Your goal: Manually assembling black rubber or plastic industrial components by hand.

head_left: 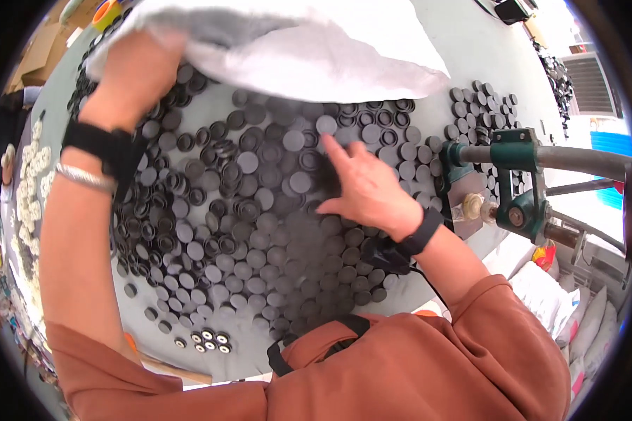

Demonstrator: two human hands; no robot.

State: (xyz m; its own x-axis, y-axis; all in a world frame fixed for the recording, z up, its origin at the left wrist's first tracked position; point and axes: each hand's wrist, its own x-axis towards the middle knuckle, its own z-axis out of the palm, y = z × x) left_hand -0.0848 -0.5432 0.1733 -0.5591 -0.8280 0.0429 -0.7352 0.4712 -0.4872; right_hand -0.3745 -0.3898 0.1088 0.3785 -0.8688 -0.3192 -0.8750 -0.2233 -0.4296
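A white woven sack (330,59) lies across the far side of the table, its rim lifted at the left. My left hand (147,59) is closed on that rim, the fingers partly hidden and blurred. Many round black caps (242,270) are spread in a thick heap from the sack toward me, some flat side up, others showing their hollow side. Over the heap's right part is my right hand (369,186), fingers spread and nothing held. Caps near it are smeared by motion, and I cannot tell whether it touches them.
A green metal fixture with a lever arm (516,168) stands at the right table edge. Several pieces with white centres (211,342) sit near the front edge. Filled white bags (586,323) are at the lower right, cream-coloured parts (28,182) at the far left.
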